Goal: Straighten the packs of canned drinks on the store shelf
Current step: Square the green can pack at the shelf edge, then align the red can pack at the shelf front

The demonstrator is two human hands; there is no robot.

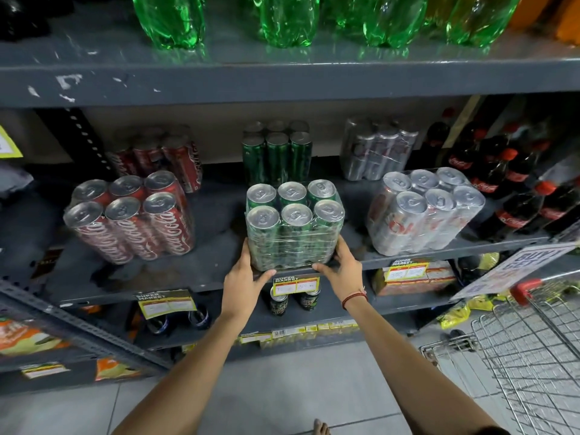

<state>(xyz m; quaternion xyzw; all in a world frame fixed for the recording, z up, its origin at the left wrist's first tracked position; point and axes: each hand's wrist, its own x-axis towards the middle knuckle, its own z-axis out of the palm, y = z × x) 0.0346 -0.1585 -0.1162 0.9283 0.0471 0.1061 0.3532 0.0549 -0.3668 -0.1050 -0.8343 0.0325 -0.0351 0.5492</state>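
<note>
Both hands are on the green pack [293, 224] at the centre of the frame, right at the front lip of the grey shelf [131, 271]. The left hand [243, 285] cups the lower left corner, fingers wrapped round the side and thumb across the front base. The right hand [340, 266] mirrors it on the lower right corner, fingers curled against the plastic wrap. A firm two-sided hold, neither hand closed into a fist.

The pack looks nearly square to the edge, and it seems the job here is a final nudge. Best done low, as it is: pushing from the base slides the six cans together rather than tipping them. Even pressure from both sides should keep it from twisting.

To the left of centre, the red pack [131, 218] sits clearly skewed, its front turned toward the lower right. Right of centre, the silver pack [423, 211] is angled too. Those look like the ones left to do. More packs stand behind each, further back and dimmer.
</note>
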